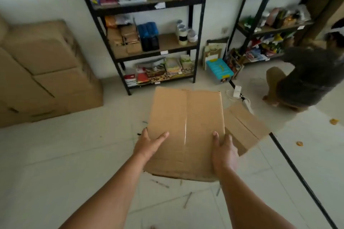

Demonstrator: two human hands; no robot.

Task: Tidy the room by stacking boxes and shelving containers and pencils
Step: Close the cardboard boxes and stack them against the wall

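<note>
- Above the tiled floor (74, 154), in the middle of the view, a brown box (186, 132) is held up by both hands; a line of clear tape runs along its top.
- The left hand (149, 145) grips the near left edge of the box: the thumb lies on the top face and the other fingers go around the side, out of sight.
- The right hand (224, 152) grips the near right edge in the same way, with the thumb on top and the fingers curled under the side.
- Just beside the box, on its right, a second box (245, 126) lies on the floor, partly hidden by the first one.
- On the floor under and near the held box, some pencils (160, 183) lie scattered.
- At the left wall there is a stack of large boxes (44, 72).
- Behind the held box a black shelf (149, 29) stands at the wall, full of packets, containers and rolls.
- At the right, a person (305, 78) crouches before another shelf (270, 24).
- A blue tub (219, 70) stands on the floor between the two shelves.
</note>
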